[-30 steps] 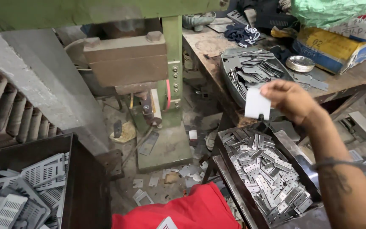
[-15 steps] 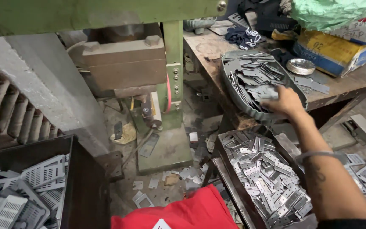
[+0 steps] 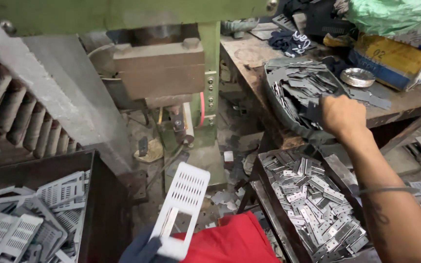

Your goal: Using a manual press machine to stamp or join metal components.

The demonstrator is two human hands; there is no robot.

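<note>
My right hand (image 3: 341, 115) reaches into a dark tray (image 3: 274, 97) of flat grey metal blanks (image 3: 302, 85) on the workbench, fingers curled down among the pieces; what it grips is hidden. My left hand (image 3: 144, 249), in a dark glove at the bottom edge, holds up a white perforated metal plate (image 3: 181, 207) with a rectangular cut-out. A green press machine (image 3: 171, 73) stands ahead between the two hands.
A dark bin (image 3: 98, 204) at the left holds several white perforated plates. A black crate (image 3: 269, 204) below the bench is full of small stamped metal pieces. Red cloth (image 3: 230, 241) covers my lap. A metal bowl (image 3: 357, 76), boxes and rags lie on the bench.
My right hand, which held a white plate above the crate, has gone up into the tray of blanks. My left hand has come into view holding a perforated plate.
</note>
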